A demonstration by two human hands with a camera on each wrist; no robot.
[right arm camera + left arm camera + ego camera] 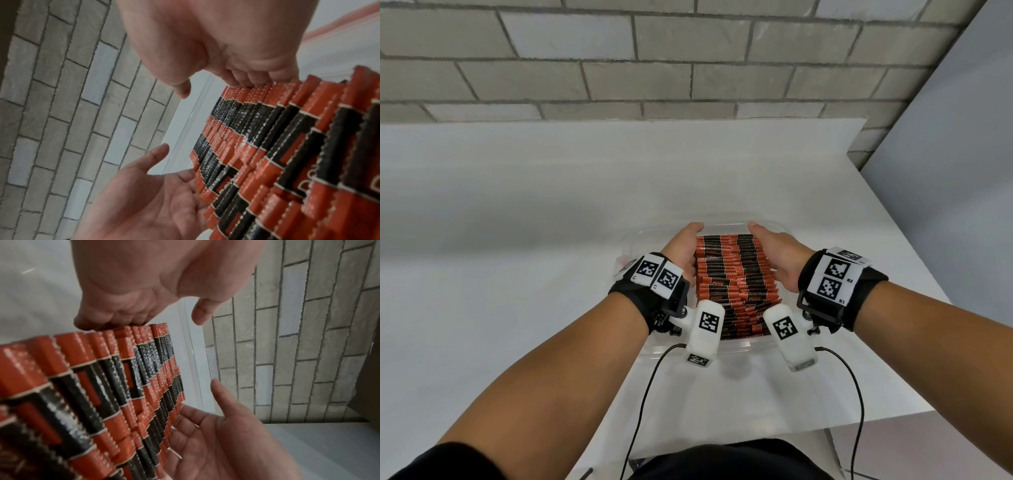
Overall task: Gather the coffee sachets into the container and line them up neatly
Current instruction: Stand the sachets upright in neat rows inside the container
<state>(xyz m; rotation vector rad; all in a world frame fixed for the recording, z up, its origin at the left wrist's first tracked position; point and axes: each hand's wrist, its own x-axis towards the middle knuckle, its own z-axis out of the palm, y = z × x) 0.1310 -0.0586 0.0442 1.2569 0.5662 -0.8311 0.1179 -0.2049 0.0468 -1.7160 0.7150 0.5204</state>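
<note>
Several red-and-black coffee sachets [732, 274] stand on edge in one long row inside a clear plastic container [726, 226] near the table's front edge. My left hand [683, 248] lies flat against the row's left ends, and my right hand [774, 255] lies flat against its right ends. In the left wrist view the left hand [144, 288] touches the sachet ends [115, 386] with its fingertips, and the right hand [216, 443] faces it palm-in. The right wrist view mirrors this: right hand [205, 40] above, left hand [144, 203] below, sachets [287, 146] between them. The row's edges are uneven.
The container sits on a white table [517, 240] against a grey brick wall [688, 61]. The table's right edge [914, 260] runs diagonally close to my right wrist. A bit of red wrapper [625, 263] shows left of the container. Black cables [643, 394] hang from both wrists.
</note>
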